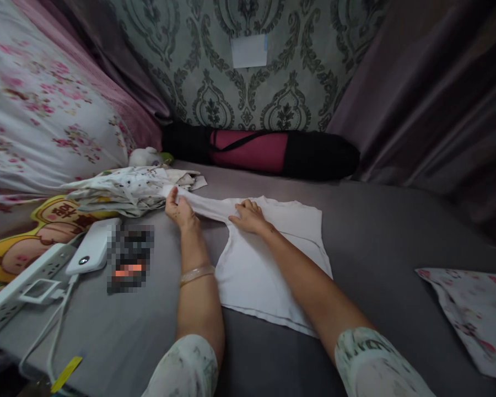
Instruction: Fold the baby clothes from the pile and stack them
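A white garment (264,275) lies on the grey bed sheet (376,237), one sleeve stretched out to the left. My left hand (182,210) is closed round the end of that sleeve, which is lifted a little. On the garment's upper part, near where the sleeve joins, rests my right hand (249,215); its fingers are partly bent and spread, pressing on the cloth with nothing gripped. A crumpled patterned cloth (128,187) lies just beyond my left hand.
On the left are a power strip (28,292) with cables, a white power bank (93,248), a blurred-out object (130,259) and a yellow cartoon cushion (53,226). A pink-and-black bag (256,151) lies along the wall. Folded floral fabric (475,309) sits at the right.
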`<move>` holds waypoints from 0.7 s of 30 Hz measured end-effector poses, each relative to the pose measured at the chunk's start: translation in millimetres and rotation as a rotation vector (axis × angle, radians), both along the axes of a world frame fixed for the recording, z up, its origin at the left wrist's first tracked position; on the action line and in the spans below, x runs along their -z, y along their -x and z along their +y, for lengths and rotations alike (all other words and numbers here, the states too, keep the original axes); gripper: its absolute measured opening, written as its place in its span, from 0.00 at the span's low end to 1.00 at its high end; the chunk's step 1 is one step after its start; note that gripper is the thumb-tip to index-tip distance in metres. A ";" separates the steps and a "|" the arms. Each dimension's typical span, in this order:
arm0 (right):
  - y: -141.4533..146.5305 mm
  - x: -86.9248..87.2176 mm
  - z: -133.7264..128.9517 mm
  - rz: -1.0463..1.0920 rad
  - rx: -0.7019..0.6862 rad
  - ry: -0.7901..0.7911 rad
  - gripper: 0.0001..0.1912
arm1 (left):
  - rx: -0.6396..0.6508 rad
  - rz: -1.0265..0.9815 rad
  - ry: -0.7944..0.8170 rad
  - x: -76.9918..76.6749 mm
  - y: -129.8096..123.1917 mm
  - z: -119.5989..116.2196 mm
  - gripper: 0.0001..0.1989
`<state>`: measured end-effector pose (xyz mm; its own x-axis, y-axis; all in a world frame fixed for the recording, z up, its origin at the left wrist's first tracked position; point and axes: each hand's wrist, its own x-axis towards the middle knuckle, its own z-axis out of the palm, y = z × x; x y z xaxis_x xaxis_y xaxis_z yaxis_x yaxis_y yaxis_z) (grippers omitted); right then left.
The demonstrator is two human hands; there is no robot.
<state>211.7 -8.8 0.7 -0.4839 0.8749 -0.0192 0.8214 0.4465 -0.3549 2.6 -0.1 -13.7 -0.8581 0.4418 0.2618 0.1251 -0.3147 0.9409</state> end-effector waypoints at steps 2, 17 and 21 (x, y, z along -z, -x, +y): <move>-0.9 -1.8 2.3 -0.016 -0.023 0.035 0.27 | -0.005 -0.031 -0.051 -7.5 -0.5 2.1 0.23; 15.0 -32.9 19.5 -0.259 0.035 0.232 0.50 | 0.541 0.283 -0.229 -71.2 -69.6 -30.3 0.16; 16.5 -27.1 29.0 -0.227 -0.007 0.204 0.51 | 0.672 0.330 -0.219 -76.5 -92.3 -29.1 0.15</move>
<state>195.2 20.3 27.8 -0.4533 0.8383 -0.3028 0.8870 0.3909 -0.2458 94.9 -29.2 62.7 -0.2876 0.7480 0.5981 0.1043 -0.5963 0.7959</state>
